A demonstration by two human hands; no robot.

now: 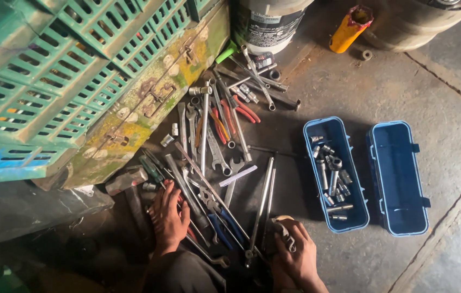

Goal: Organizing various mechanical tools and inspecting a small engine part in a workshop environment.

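The left hand (168, 216) lies open, fingers spread on the spanners (200, 163), whose long axes run away from it. The right hand (294, 250) grips a small metal tool (285, 231).

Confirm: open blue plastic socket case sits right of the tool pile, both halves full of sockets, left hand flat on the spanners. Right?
Not quite. In the head view only one half of the open blue plastic socket case holds metal sockets; the other half is bare. The rest stands: the case sits right of the tool pile, and the left hand lies flat on the spanners.
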